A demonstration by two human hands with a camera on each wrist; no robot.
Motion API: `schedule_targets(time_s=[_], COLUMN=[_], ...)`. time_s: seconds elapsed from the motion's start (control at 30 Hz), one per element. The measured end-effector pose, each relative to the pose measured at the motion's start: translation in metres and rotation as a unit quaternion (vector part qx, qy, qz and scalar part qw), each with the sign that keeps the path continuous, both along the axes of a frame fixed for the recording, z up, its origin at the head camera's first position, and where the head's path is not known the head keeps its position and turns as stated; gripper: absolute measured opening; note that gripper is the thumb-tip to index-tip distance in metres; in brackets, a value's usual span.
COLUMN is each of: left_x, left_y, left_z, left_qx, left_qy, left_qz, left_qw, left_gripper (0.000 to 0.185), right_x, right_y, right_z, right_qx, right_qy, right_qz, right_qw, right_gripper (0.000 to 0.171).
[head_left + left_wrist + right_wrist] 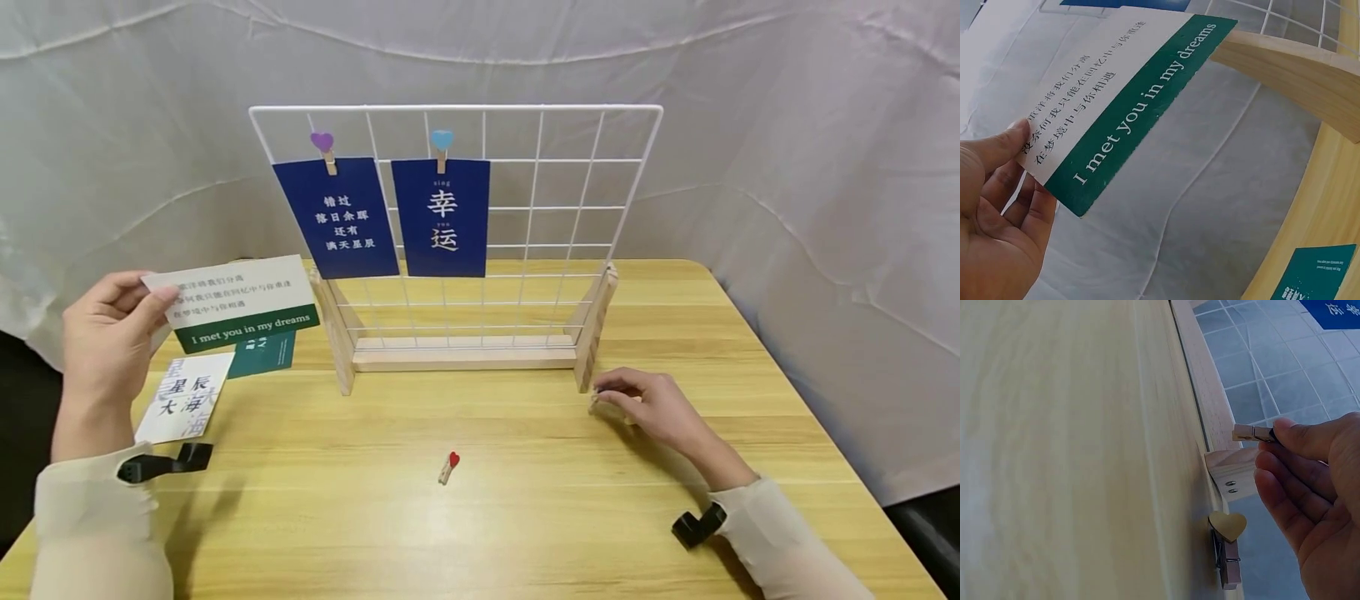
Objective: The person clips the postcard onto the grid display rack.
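Note:
My left hand (pixel 112 342) pinches a white and green card (pixel 240 304) reading "I met you in my dreams" between thumb and fingers, raised above the table's left side. Between the thumb and index finger of my right hand (pixel 660 412) is a small wooden clothespin (pixel 1252 433); its dark top is mostly covered by the fingertips. Below that hand, a clothespin with a yellow heart (pixel 1229 526) lies on the table. Ahead stands a white wire grid (pixel 540 183) on a wooden stand (pixel 465 359). Two navy cards (pixel 337 218) hang on it from clothespins with purple and blue hearts.
Under my left hand's card, a white card (pixel 183 400) and a dark green card (pixel 262 354) lie on the table. A clothespin with a red heart (pixel 448 468) rests near the middle front. Pale cloth (pixel 810 167) hangs behind the wooden table (pixel 525 517).

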State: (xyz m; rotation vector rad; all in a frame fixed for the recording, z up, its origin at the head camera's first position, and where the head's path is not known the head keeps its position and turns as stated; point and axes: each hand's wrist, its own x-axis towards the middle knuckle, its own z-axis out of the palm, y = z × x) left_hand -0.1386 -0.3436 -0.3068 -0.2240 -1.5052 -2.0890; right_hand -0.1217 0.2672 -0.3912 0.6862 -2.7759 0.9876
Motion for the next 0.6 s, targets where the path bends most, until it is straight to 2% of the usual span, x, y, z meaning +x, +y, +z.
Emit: schedule_targets(time_s=[0.1, 0.27, 0.47, 0.6], left_x=[0.002, 0.003, -0.001, -0.003], left_y=[0.002, 0.009, 0.023, 0.033], left_z=[0.001, 0.002, 0.005, 0.009], left_qx=[0.004, -0.001, -0.025, -0.051], left_qy=[0.005, 0.017, 0.033, 0.035], left_qz=[-0.002, -0.034, -0.055, -0.056], left_qw=[1.0, 0.9993, 0.9976, 0.9966], left_gripper=[0.019, 0.017, 0.015, 0.016], right_x=[0.0, -0.001, -0.004, -0.005], right_y=[0.0, -0.003, -0.006, -0.006], right_z=[0.002, 0.008, 0.015, 0.019], right_qx=[0.0, -0.005, -0.017, -0.018], right_qy=[0.004, 0.026, 0.052, 0.062], right_qz=[0.002, 0.002, 0.006, 0.01], right_qw=[1.0, 1.0, 0.998, 0.998], right_gripper=[0.014, 0.012, 0.011, 0.012])
